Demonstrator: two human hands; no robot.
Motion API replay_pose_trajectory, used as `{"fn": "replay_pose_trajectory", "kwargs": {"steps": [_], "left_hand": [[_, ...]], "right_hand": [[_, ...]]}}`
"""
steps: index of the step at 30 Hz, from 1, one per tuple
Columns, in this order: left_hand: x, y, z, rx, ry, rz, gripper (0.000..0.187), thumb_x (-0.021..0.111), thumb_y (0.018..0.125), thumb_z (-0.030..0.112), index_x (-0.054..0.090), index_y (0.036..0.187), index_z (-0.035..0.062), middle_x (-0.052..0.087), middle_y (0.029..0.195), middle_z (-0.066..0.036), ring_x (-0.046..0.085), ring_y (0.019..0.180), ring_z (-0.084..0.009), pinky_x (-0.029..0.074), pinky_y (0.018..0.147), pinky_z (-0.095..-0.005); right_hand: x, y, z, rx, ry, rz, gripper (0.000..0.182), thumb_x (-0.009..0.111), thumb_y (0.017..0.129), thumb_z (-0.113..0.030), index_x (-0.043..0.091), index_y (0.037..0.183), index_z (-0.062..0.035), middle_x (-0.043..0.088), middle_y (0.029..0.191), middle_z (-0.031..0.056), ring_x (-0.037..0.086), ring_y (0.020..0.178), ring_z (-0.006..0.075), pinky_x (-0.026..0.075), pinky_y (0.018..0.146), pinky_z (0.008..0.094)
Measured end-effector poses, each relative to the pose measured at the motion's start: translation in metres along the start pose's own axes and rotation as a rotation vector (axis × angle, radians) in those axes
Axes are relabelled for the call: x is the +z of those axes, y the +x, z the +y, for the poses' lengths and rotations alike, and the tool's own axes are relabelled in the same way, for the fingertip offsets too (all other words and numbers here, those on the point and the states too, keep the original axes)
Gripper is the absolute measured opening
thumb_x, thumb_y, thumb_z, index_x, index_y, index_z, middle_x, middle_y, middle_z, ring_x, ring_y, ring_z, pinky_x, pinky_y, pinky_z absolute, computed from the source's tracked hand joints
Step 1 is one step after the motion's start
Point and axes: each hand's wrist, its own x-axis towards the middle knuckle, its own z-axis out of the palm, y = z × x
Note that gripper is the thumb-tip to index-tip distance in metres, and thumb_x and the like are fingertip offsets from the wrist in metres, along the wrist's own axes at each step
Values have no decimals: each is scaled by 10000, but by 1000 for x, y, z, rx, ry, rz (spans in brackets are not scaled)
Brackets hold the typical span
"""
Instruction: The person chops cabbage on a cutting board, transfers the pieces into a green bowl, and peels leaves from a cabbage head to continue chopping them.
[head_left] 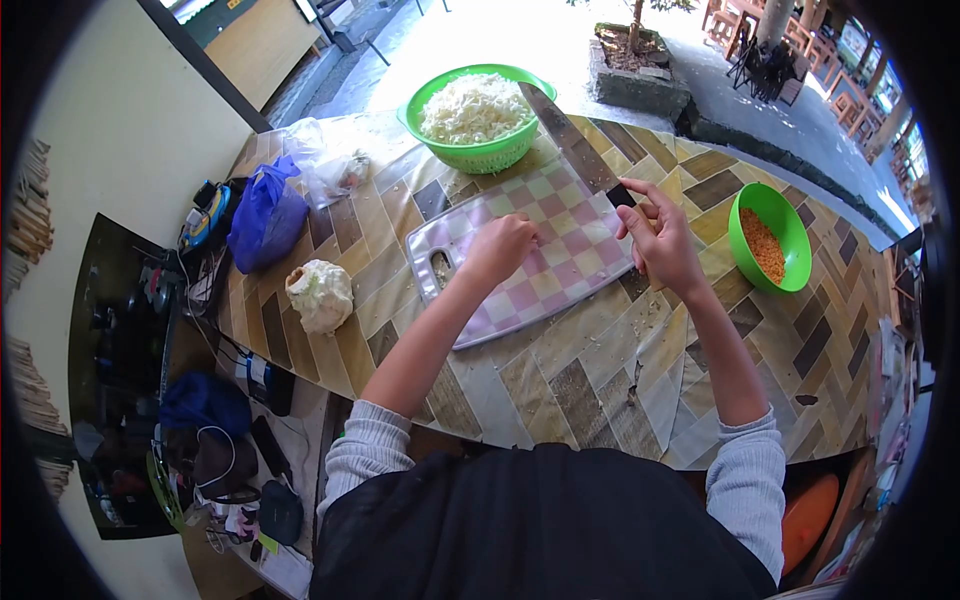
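Over the pink and white checkered cutting board (580, 270), my left hand (503, 247) has its fingers curled together; whether they hold anything is hidden. My right hand (662, 240), at the board's right edge, grips the black handle of a large knife (572, 140). The blade points up and left, its tip beside the green basket (485, 155) heaped with shredded white vegetable (478, 108). Small pale bits lie on the board. A pale, partly cut vegetable head (322, 297) rests on the table left of the board.
On the right of the patterned table (520, 390) stands a green bowl (747, 225) with orange shreds (762, 245). A blue plastic bag (268, 215) and a clear bag (325, 170) lie at the back left. Below left, a side surface holds dark pouches and cables.
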Motion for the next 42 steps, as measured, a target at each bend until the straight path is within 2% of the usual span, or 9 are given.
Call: {"fn": "replay_pose_trajectory", "kwargs": {"steps": [4, 10, 17, 22, 26, 29, 34, 37, 42], "left_hand": [[14, 4, -7, 75, 193, 41, 131, 594, 843, 122, 650, 881, 10, 655, 909, -132, 640, 865, -310, 513, 772, -397], [-19, 13, -6, 92, -66, 131, 91, 612, 857, 77, 629, 875, -10, 654, 902, -152, 652, 825, -301, 526, 742, -374], [-113, 72, -39, 94, -26, 648, 124, 568, 872, 10, 658, 957, 18, 647, 974, -149, 646, 859, -305, 507, 820, -402], [-112, 113, -96, -157, 172, 512, 577, 673, 852, 371, 502, 1332, 99, 480, 1358, -186, 508, 1219, -343, 429, 1005, -453], [-105, 126, -74, -313, 235, 183, 959, 717, 674, 638, 415, 1419, 114, 380, 1457, -183, 392, 1330, -371, 345, 1078, -504], [-98, 127, -86, -315, 266, 165, 895, 745, 650, 623, 465, 1383, 190, 389, 1450, -163, 391, 1332, -360, 336, 1075, -544], [-126, 113, -114, -161, -21, 200, 493, 802, 716, 209, 600, 1156, 118, 579, 1155, -139, 578, 1053, -304, 467, 928, -404], [-136, 123, -125, -84, -18, 315, 440, 776, 737, 131, 607, 1143, 114, 614, 1072, -125, 593, 1033, -287, 478, 905, -388], [-160, 133, -101, -88, -249, 398, 570, 774, 784, 179, 523, 1293, 131, 581, 1268, -151, 541, 1202, -262, 436, 1000, -374]], "right_hand": [[1, 5, 1, -9, 20, 20, 381, 585, 955, -168, 514, 1310, -50, 587, 677, 25, 462, 409, 46, 339, 369, 215], [2, 17, 1, 7, 63, 30, 385, 582, 958, -178, 505, 1313, -47, 593, 689, 38, 468, 404, 49, 342, 363, 217], [7, 62, -11, -16, 12, -13, 378, 583, 949, -158, 514, 1297, -27, 595, 676, 43, 475, 406, 59, 348, 361, 228], [20, 103, -20, -56, -30, -28, 361, 576, 946, -143, 524, 1280, -18, 595, 669, 48, 479, 411, 70, 358, 362, 245], [35, 124, -16, -51, -3, -59, 356, 573, 946, -141, 527, 1277, -19, 597, 669, 49, 485, 414, 71, 361, 363, 248], [41, 127, -13, -42, -21, -80, 363, 575, 945, -143, 525, 1284, -22, 598, 666, 48, 484, 413, 71, 359, 363, 246], [29, 119, -1, -22, -50, -66, 369, 578, 945, -150, 526, 1290, -32, 597, 664, 44, 483, 415, 66, 359, 364, 244], [18, 118, 0, -21, -63, -37, 365, 577, 947, -152, 529, 1288, -33, 596, 665, 43, 476, 413, 63, 358, 364, 242], [12, 120, -10, -41, -48, 2, 355, 576, 948, -148, 534, 1280, -29, 594, 667, 39, 468, 408, 60, 355, 365, 238]]}}
